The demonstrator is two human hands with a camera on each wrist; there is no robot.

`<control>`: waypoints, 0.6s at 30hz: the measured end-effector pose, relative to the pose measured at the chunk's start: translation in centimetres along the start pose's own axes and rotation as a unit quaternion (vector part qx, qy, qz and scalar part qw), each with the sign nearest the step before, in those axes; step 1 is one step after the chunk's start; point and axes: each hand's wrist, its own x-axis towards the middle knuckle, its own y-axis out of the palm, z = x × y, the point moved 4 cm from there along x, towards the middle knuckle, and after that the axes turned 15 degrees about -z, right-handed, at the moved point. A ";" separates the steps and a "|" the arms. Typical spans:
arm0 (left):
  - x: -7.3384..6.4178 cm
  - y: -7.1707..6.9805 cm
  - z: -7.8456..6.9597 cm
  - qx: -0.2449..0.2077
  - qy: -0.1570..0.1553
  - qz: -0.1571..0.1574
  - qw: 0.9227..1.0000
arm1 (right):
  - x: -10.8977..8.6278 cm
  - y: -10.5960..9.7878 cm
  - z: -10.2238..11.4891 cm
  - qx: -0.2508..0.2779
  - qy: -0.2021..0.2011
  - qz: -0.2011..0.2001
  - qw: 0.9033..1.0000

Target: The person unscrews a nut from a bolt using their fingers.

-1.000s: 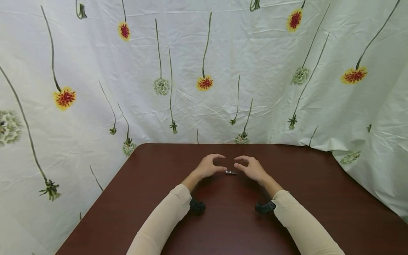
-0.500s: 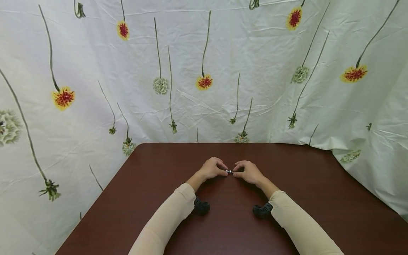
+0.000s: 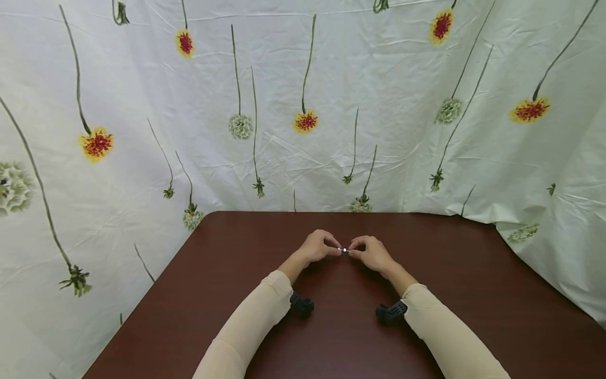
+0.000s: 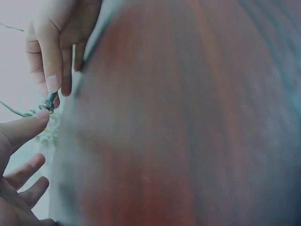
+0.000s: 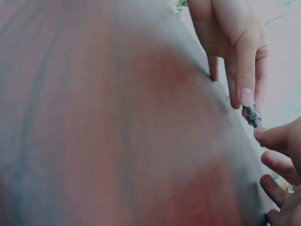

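1. Nearest you, your cream fabric left sleeve (image 3: 246, 326) comes in from seven o'clock and your matching right sleeve (image 3: 452, 331) from five, both softly creased.
2. Under the cuffs, you wear a dark, rubbery-looking left wristband (image 3: 301, 305) and a dark, perforated right wristband (image 3: 392, 313).
3. Your left hand (image 3: 316, 247) grips one end of the silver-grey threaded metal bolt (image 5: 254, 117) between thumb and fingers; your right hand (image 3: 374, 253) pinches the other. In the left wrist view, your left hand's lower fingers splay away from it.
4. The bolt lies directly between your hands, its long axis running roughly nine to three o'clock in the head view. Neither hand is nearer; both touch it. Between your fingertips you see ridged thread and a wider, angular collar (image 5: 254, 117), seemingly a nut. You cannot judge its height above the table.
5. Around your hands spreads the dark reddish-brown tabletop (image 3: 265, 231), smooth, faintly glossy and rounded at its eleven o'clock corner.
6. Farthest, at twelve o'clock, hangs a wrinkled white cloth (image 3: 274, 173) printed with red-and-yellow flowers (image 3: 305, 121) and pale green seed-heads (image 3: 240, 127) on thin stems.
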 end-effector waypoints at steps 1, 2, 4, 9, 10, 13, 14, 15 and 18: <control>0.1 -0.1 -0.1 -0.008 0.003 -0.003 1.000 | 0.0 -0.2 0.2 0.006 0.003 -0.003 1.000; 0.2 -0.3 -0.2 -0.016 0.007 -0.006 1.000 | 0.0 -0.3 0.4 0.012 0.005 -0.005 1.000; 0.3 -0.6 -0.4 -0.040 0.010 -0.009 0.999 | 0.1 -0.7 0.7 0.026 0.008 -0.011 1.000; 0.2 -1.7 -1.3 -0.113 0.018 -0.019 0.993 | 0.4 -1.3 1.5 0.072 0.018 -0.017 0.997; 0.2 -1.9 -1.6 -0.124 0.026 -0.024 0.992 | 0.5 -1.4 1.7 0.085 0.017 -0.018 0.996; 0.0 -2.4 -2.4 -0.144 0.049 -0.042 0.987 | 0.6 -1.8 2.4 0.128 0.022 -0.028 0.991; -0.1 -2.5 -2.7 -0.148 0.059 -0.048 0.986 | 0.6 -1.9 2.7 0.142 0.023 -0.033 0.989; -0.1 -2.6 -2.9 -0.151 0.068 -0.054 0.985 | 0.6 -2.1 2.9 0.155 0.025 -0.037 0.987; -0.3 -2.9 -3.5 -0.154 0.090 -0.070 0.981 | 0.6 -2.5 3.5 0.178 0.032 -0.049 0.982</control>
